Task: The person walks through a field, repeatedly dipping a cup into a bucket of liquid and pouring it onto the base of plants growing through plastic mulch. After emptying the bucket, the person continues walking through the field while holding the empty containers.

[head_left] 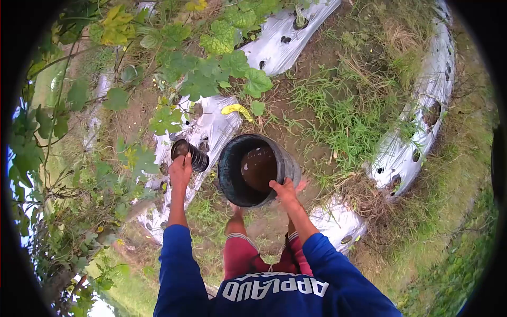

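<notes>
A small dark ribbed cup [199, 160] is tilted in my left hand [180, 170], whose fingers grip its rim, over the white plastic sheeting. My right hand [285, 190] holds the near right rim of a large black bucket [230, 171]. Brown liquid [259, 169] with some pale foam lies inside the bucket. The cup is to the left of the bucket, apart from it. Part of the cup's inside looks dark, and I cannot make out how much it holds.
White plastic sheeting [219, 121] with holes covers the bed ahead and left. A yellow fruit [237, 111] lies beyond the bucket. Leafy vines [200, 74] hang at the upper left. Another sheeted row [422, 116] curves along the right, past green grass [343, 116].
</notes>
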{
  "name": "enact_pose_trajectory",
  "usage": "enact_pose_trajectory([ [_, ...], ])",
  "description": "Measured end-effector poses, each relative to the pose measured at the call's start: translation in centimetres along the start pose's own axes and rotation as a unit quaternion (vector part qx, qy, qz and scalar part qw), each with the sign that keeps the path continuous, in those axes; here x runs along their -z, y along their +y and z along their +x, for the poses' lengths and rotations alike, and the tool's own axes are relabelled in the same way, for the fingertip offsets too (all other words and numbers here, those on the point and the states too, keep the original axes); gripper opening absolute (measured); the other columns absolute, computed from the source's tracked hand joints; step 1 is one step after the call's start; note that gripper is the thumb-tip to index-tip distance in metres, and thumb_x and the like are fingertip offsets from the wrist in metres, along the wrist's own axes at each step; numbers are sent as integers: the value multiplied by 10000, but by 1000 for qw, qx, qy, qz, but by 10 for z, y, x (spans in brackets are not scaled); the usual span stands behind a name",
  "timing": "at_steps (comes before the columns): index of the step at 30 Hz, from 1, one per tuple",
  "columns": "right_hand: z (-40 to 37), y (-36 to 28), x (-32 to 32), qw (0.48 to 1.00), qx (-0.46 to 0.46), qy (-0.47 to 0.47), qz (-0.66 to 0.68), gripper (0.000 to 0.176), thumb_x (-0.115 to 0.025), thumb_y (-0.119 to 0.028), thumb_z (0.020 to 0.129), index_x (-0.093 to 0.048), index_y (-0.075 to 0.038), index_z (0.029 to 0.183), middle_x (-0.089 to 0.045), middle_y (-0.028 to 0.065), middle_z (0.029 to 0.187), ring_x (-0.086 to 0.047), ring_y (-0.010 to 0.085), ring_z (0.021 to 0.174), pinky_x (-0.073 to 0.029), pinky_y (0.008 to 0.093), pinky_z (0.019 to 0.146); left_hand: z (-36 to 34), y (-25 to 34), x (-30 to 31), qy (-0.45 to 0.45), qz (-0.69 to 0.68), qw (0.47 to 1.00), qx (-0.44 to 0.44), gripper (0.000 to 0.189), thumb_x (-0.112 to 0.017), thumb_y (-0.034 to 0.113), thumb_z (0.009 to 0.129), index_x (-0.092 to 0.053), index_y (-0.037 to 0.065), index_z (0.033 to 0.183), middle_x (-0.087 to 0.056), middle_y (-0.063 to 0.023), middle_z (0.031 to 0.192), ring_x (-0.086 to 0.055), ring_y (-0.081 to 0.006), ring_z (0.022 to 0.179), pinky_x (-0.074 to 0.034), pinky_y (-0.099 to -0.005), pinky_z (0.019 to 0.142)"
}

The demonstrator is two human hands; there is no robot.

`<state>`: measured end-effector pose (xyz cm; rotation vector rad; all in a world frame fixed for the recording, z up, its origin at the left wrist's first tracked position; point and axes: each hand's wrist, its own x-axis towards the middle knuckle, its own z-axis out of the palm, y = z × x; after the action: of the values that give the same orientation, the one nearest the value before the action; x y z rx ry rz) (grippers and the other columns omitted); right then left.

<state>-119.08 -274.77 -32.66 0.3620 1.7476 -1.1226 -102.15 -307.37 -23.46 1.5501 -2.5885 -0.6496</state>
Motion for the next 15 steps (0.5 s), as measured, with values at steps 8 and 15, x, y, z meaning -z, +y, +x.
enact_pose_trajectory([
  [8, -1, -121, 104, 994, 54, -11, 90, 476, -810, -287, 682, -487, -40, 929, -539, 33, 708, -464, 118, 502, -364, 272, 425, 2, 115, -40, -59, -44, 996, -44, 343, -617, 287, 887, -551, -12, 732, -582, -241, 715, -571, -439, 688, -429, -493, 627],
  [15, 79, -167, 188, 988, 89, 120, 31, 468, -812, -259, 662, -491, -53, 933, -537, 22, 735, -468, 117, 516, -359, 275, 431, 80, 213, -108, -157, -49, 982, -89, 371, -581, 334, 893, -574, -5, 741, -602, -247, 750, -583, -452, 736, -439, -523, 667],
])
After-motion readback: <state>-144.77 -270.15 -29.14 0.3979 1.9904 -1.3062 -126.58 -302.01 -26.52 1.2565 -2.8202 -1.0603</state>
